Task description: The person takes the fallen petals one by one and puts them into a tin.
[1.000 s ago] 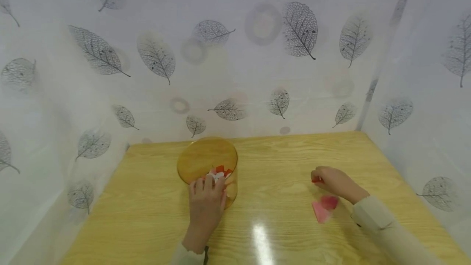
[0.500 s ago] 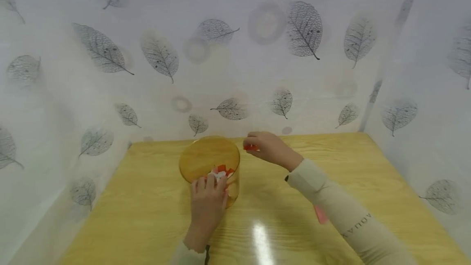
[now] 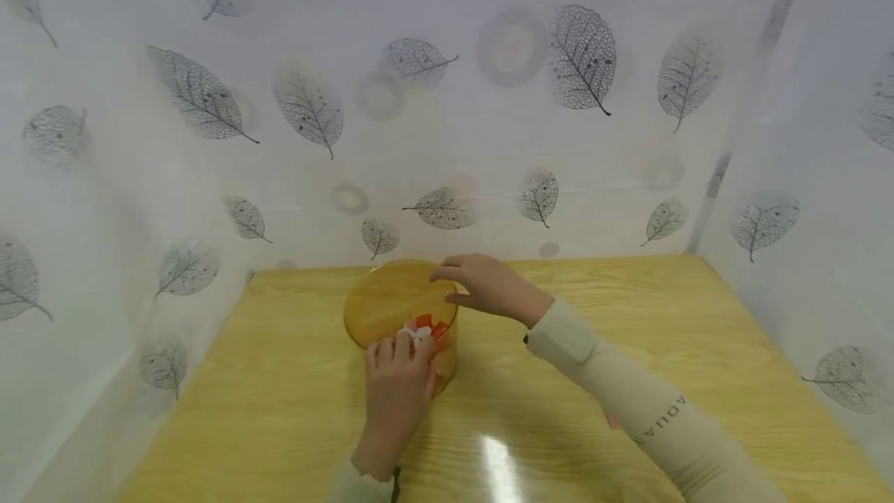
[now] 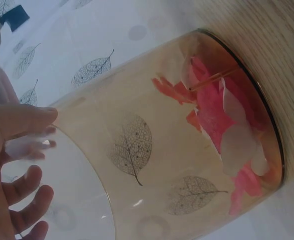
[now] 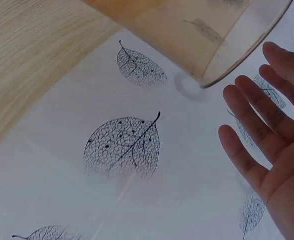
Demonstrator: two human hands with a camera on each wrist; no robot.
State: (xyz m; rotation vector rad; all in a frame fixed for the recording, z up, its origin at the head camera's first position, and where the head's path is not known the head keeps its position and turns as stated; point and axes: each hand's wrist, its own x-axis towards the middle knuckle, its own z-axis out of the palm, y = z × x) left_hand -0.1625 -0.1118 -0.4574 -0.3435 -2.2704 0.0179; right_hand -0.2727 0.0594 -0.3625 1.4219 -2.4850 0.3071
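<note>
An amber, see-through vase [image 3: 384, 289] stands at the back left-centre of the table. Pink, red and white artificial petals [image 4: 219, 122] lie at its bottom. My left hand [image 3: 396, 390] is at the near rim, with its fingers bent over the edge; the left wrist view has the thumb [image 4: 29, 120] against the rim and the fingers curled at the mouth. Spread over the vase's right rim is my right hand [image 3: 492, 286], with nothing between thumb and fingers. In the right wrist view its fingers [image 5: 249, 117] look relaxed beside the mouth.
A pink petal [image 3: 612, 420] lies on the wooden table [image 3: 552, 433], mostly hidden by the right sleeve [image 3: 628, 394]. White sheeting [image 3: 433, 146] printed with grey leaves rises along the back and both sides.
My right hand has picked up a red petal at the right, carried it left to the vase and let it go there. The left hand has stayed at the rim.
</note>
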